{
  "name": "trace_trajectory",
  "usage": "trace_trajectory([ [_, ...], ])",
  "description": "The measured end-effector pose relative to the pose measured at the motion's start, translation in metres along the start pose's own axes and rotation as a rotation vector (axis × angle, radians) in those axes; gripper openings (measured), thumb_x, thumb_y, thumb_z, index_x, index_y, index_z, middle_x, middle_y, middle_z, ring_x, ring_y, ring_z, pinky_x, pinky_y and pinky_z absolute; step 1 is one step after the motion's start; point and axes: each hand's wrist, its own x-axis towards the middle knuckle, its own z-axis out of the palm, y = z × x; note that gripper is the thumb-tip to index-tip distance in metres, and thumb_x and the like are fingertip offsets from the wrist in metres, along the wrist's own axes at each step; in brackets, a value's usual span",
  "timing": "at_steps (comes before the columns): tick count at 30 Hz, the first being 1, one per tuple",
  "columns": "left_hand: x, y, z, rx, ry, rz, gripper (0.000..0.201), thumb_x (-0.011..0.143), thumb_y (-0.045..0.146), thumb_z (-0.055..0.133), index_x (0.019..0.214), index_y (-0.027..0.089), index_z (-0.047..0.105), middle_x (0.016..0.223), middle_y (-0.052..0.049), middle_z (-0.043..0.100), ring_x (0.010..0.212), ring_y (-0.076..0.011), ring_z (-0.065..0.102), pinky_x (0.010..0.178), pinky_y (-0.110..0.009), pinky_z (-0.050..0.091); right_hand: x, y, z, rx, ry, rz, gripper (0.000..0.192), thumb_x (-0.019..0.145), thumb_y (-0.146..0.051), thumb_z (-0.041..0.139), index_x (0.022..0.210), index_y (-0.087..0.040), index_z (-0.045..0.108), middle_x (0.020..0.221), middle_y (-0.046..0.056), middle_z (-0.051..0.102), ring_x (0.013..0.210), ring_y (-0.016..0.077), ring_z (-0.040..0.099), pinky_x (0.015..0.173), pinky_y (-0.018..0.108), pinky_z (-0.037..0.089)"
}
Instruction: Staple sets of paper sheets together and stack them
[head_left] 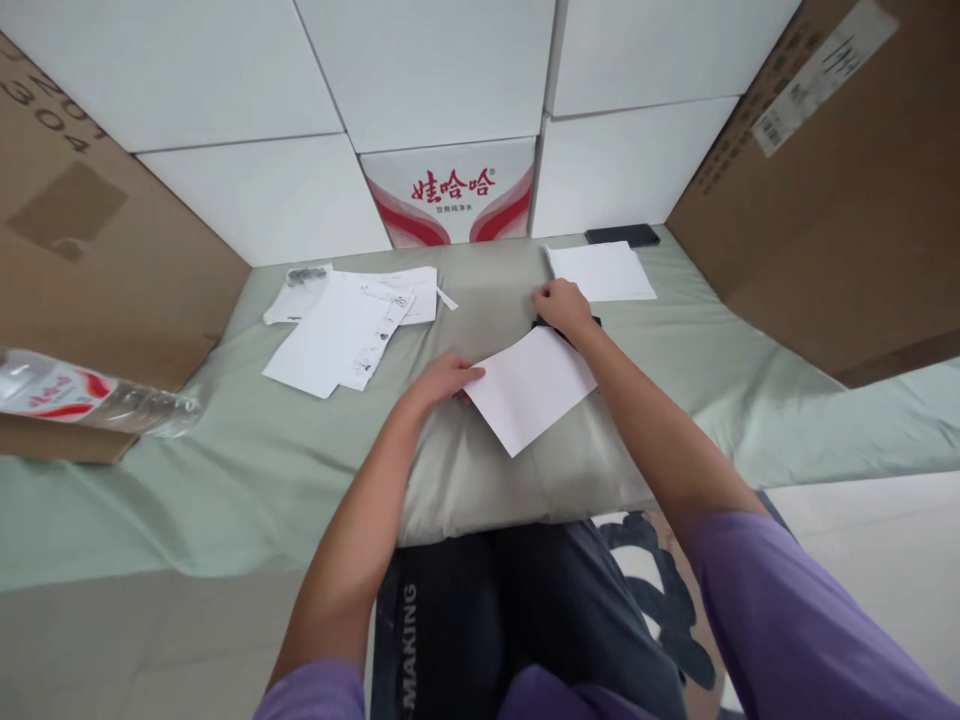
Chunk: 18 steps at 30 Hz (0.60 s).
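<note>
White boxes stacked like a wall, one printed with red characters, back a pale green sheet-covered bed hemmed in by brown cardboard cartons on both sides. A person in purple sleeves leans over a grey pillow, where a blank white sheet of paper lies tilted between the hands. The left hand rests flat with its fingertips pressing the sheet's near-left corner; the right hand is curled loosely at the sheet's far edge, over a small dark object that is mostly hidden. Beyond the left hand lie scattered papers; beyond the right hand lie a second white sheet and a dark phone. A plastic water bottle lies far to the left.
</note>
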Motion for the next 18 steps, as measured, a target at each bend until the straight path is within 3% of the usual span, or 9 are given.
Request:
trace_trajectory([
  [18, -0.0049, 0.0058, 0.0047, 0.019, 0.036, -0.029, 0.023, 0.087, 0.030, 0.057, 0.071, 0.015, 0.067, 0.059, -0.003, 0.062, 0.052, -0.0131, 0.056, 0.047, -0.024, 0.029, 0.0015, -0.0029, 0.0004, -0.067, -0.018, 0.072, 0.037, 0.098, -0.041, 0.044, 0.096, -0.017, 0.072, 0.107, 0.018, 0.071, 0.104, 0.0317, 0.065, 0.087, 0.039, 0.050],
])
